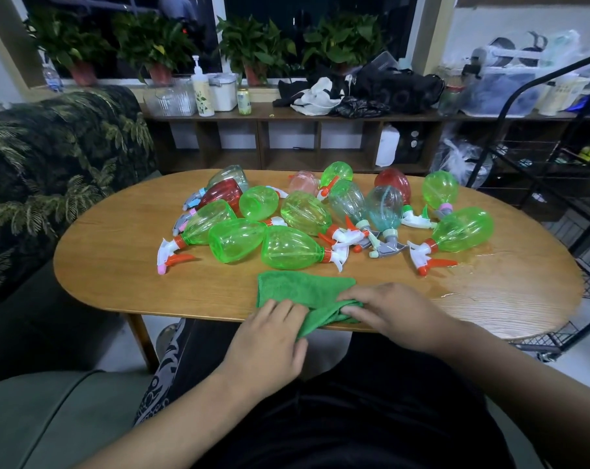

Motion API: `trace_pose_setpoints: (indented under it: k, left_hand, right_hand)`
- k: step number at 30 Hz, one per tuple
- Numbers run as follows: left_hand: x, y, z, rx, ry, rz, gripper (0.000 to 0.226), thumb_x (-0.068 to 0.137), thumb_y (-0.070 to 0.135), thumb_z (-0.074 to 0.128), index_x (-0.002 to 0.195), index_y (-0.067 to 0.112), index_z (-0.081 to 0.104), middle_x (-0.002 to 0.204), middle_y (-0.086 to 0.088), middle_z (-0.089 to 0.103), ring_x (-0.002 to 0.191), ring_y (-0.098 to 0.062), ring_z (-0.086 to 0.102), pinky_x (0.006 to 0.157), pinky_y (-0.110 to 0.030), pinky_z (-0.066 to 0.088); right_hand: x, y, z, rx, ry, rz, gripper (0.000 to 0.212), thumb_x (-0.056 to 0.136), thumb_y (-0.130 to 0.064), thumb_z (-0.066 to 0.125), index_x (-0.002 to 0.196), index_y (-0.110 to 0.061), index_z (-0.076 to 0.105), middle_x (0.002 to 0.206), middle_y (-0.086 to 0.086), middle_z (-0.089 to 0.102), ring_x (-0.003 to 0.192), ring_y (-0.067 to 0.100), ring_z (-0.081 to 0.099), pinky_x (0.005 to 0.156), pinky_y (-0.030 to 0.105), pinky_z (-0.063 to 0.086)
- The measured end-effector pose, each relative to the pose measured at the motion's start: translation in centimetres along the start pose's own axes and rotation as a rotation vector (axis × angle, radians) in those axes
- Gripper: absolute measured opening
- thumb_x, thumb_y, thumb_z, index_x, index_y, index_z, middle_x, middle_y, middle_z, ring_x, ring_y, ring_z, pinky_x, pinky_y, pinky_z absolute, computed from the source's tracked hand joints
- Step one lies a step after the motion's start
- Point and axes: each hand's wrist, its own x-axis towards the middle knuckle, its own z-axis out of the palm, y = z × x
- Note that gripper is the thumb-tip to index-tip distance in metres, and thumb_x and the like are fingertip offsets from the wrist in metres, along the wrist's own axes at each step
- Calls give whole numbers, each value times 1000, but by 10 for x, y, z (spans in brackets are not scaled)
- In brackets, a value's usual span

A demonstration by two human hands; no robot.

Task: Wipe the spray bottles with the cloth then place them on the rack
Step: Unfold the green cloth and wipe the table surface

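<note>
seated view over oval wooden table (pixel 117 265); green cloth (pixel 297 289) on table's near edge, far part spread flat, near part bunched and hanging slightly over the edge; left hand (pixel 270 336) on cloth's near left corner, fingers laid nearly straight on the fabric, thumb hidden, so pressing or pinching: cannot tell; right hand (pixel 388 313) on cloth's right side, fingers curled over a raised fold, thumb against it from the near side, grasping the cloth; hands close together, not touching.

spray bottles (pixel 288 247) just beyond the cloth, across middle and far part of table; all lying on their sides, many touching or overlapping; mostly green, two red, a few pale blue or clear, one pink at the far side; trigger heads white with orange, pink or grey parts; nearest green bottle close to cloth's far edge.

wet sheen (pixel 473 279) on tabletop, near right, beside the rightmost green bottle; black wire rack (pixel 540 157) off table's right end; leaf-patterned sofa (pixel 50 157) to the left; low wooden shelf (pixel 287 116) at far wall; potted plants (pixel 253 45) on sill above it.
</note>
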Motion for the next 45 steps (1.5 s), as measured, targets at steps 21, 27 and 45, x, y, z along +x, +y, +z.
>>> trace_pose_setpoints:
  k: [21,27,45]
  left_hand:
    - [49,-36,-25,-691,-232,-414,8,105,39,65,105,31,64,93,7,72,87,-8,64,73,-28,44]
    - [68,-45,-20,-773,-243,-517,19,103,43,67,111,27,63,66,9,51,39,-4,39,48,-28,27]
    - [46,-39,4,-142,128,142,28,108,35,52,127,20,66,125,5,63,116,-19,56,99,-39,50]
  right_hand:
    - [4,12,-3,583,73,486,27,109,-38,58,97,-16,68,63,-9,58,64,12,61,73,40,62]
    - [0,14,-2,682,28,504,34,91,-37,85,122,-33,70,79,1,67,75,12,66,72,39,60]
    - [22,9,-6,140,18,658,28,95,-43,76,107,-19,72,70,-10,56,74,16,58,57,28,35]
